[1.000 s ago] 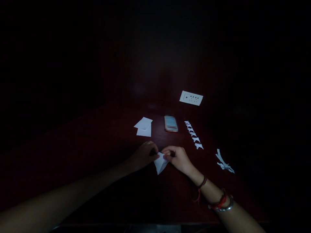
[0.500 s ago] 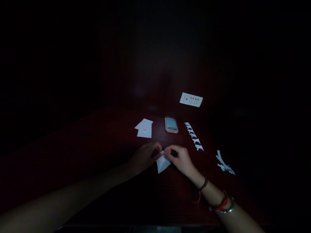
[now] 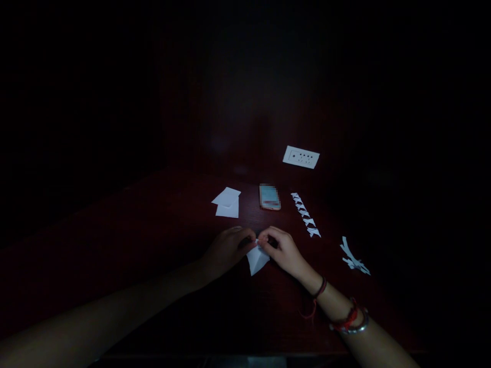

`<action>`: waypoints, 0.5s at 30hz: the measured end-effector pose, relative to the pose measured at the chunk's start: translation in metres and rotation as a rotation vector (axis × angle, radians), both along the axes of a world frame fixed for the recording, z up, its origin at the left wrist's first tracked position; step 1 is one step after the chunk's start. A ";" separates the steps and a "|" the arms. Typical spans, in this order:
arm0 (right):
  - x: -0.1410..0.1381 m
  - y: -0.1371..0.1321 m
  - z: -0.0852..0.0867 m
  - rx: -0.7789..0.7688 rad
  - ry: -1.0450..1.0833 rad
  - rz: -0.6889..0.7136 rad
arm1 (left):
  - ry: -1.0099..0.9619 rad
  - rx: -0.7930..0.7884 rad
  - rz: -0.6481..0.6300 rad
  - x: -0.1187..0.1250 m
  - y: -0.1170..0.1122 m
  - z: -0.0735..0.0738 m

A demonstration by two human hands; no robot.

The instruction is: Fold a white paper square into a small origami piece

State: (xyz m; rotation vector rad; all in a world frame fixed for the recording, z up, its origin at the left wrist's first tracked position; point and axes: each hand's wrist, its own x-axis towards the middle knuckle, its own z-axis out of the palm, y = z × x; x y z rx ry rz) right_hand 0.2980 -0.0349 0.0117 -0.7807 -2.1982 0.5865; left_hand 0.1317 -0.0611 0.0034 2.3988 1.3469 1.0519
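Between my hands is a small white sheet of paper (image 3: 258,259) with a crease down its middle and a pointed corner toward me. My left hand (image 3: 229,249) pinches its far edge with thumb and index finger. From the other side my right hand (image 3: 283,249) pinches the same edge, the fingertips of both hands nearly touching. The fingers partly hide the top of the paper. Red cord bracelets and a silver bangle circle my right wrist and forearm.
Beyond my hands lie two overlapping white paper sheets (image 3: 227,203) and a phone (image 3: 269,197). A row of several folded paper pieces (image 3: 305,214) and a heap of paper strips (image 3: 353,259) lie to the right on the dark red table (image 3: 161,220). A white socket plate (image 3: 301,157) is behind.
My fingertips have shifted slightly at the far edge of the paper, and its near corner sits a little lower and farther right. Both hands keep their pinch.
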 end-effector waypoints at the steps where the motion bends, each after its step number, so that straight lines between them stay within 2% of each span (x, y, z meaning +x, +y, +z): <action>1: 0.000 0.000 0.000 0.001 -0.002 0.005 | -0.003 -0.003 -0.002 0.000 0.000 0.000; 8: 0.000 0.000 -0.001 0.006 0.010 0.004 | -0.032 -0.004 -0.020 0.001 -0.001 0.002; 15: -0.003 0.001 -0.004 0.009 0.068 -0.059 | -0.102 -0.040 0.021 0.003 -0.001 0.004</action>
